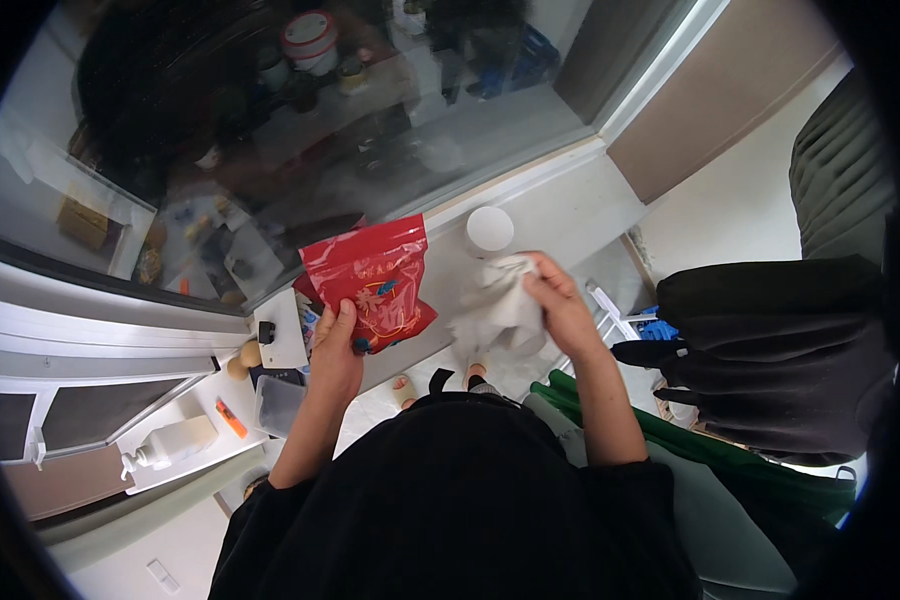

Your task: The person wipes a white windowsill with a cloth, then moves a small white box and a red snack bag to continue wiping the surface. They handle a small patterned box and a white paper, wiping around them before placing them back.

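My left hand [336, 352] grips a shiny red plastic pouch [382, 289] by its lower left side, thumb across the front. The pouch bears gold writing and blue figures. To the right, my right hand [559, 300] pinches a crumpled whitish cloth [502, 307] at its upper edge, and the cloth hangs down, slightly blurred. Just beyond the cloth a white cylindrical container [490, 229] stands on the pale window sill [570, 187]. Pouch and cloth are apart. More packaging, partly hidden, lies behind the pouch.
A large window pane [307, 150] rises beyond the sill, with reflections in it. At left are a clear plastic box [279, 405], an orange-handled tool [231, 418] and a white pump bottle [176, 442]. Dark clothes [772, 360] hang at right, beside a green cloth [667, 442].
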